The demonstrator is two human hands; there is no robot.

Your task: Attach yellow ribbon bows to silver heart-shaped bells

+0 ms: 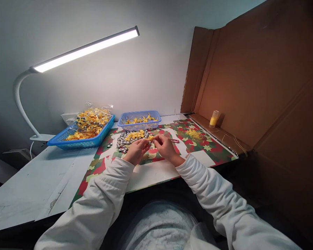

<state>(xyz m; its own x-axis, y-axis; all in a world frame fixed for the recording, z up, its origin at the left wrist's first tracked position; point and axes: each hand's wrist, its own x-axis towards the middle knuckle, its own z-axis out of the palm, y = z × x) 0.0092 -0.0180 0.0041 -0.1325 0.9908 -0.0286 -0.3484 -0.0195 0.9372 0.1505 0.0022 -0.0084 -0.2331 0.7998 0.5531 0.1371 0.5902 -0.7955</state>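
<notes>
My left hand (pixel 137 150) and my right hand (pixel 165 146) meet over the camouflage-patterned mat (pixel 198 146), fingertips together on a small yellow ribbon piece (pixel 151 138). Just behind them lies a pile of silver round beads (pixel 122 141) with several yellow ribbon pieces (pixel 134 135) on top. What else the fingers pinch is too small to tell.
A large blue basket (pixel 67 141) of yellow pieces in a plastic bag stands at the left, a smaller blue basket (pixel 139 119) behind the pile. A yellow thread spool (pixel 214 118), loose yellow thread (pixel 193 134), a red clip (pixel 175 140), a desk lamp (pixel 86 50) and a cardboard wall (pixel 250 80) surround the mat.
</notes>
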